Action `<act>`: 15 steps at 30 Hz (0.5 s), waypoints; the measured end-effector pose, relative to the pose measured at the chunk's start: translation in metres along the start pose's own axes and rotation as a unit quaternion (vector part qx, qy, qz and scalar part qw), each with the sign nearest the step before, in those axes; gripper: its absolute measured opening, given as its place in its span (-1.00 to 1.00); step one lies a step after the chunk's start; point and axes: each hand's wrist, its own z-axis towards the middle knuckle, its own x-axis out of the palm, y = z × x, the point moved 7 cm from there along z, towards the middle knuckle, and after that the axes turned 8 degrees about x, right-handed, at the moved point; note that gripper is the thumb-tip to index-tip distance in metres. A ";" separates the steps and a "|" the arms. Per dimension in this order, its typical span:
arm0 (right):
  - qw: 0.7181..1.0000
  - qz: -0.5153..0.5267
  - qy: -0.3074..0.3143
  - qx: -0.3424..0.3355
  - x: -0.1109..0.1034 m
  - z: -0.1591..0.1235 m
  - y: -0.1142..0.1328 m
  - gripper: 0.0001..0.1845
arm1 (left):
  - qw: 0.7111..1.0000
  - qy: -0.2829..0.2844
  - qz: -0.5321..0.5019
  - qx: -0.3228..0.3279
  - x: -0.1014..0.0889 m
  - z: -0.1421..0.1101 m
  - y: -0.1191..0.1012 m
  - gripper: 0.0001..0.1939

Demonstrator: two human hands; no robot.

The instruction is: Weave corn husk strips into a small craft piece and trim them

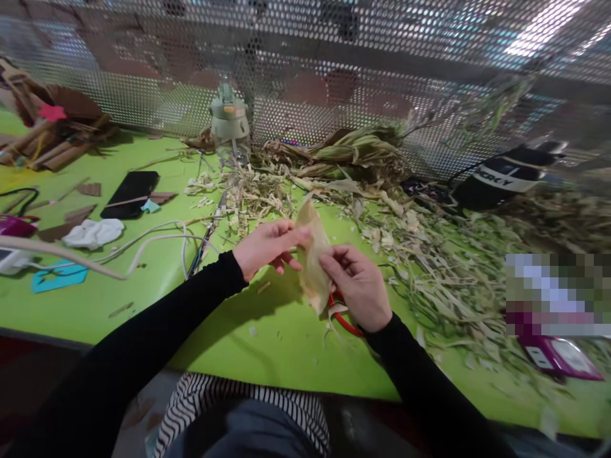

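Note:
A pale yellow corn husk (314,264) is held up over the green table, its long side running roughly up and down. My left hand (270,247) grips its left edge near the top, thumb in front, with the lower fingers loosely curled. On the opposite edge, my right hand (357,283) pinches the husk between thumb and fingers. Red-handled scissors (344,323) lie on the table beneath my right hand, which hides most of them.
Husk scraps (443,286) cover the right side of the green table (267,356). Whole husks (353,149) lie by the perforated metal screen (305,63). A clear bottle (230,127), black phone (131,194), white cable (157,236) and crumpled tissue (93,233) are leftward; a black bottle (506,178) lies right.

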 end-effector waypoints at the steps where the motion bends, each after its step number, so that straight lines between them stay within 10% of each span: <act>1: 1.000 0.022 -0.009 0.008 -0.002 0.000 -0.001 -0.76 | 0.999 0.021 0.005 -0.026 0.005 -0.001 0.005 -0.78; 15: 0.994 0.016 0.069 0.084 -0.002 0.000 -0.015 -0.72 | 0.997 -0.029 0.059 -0.042 0.002 0.001 0.019 -0.78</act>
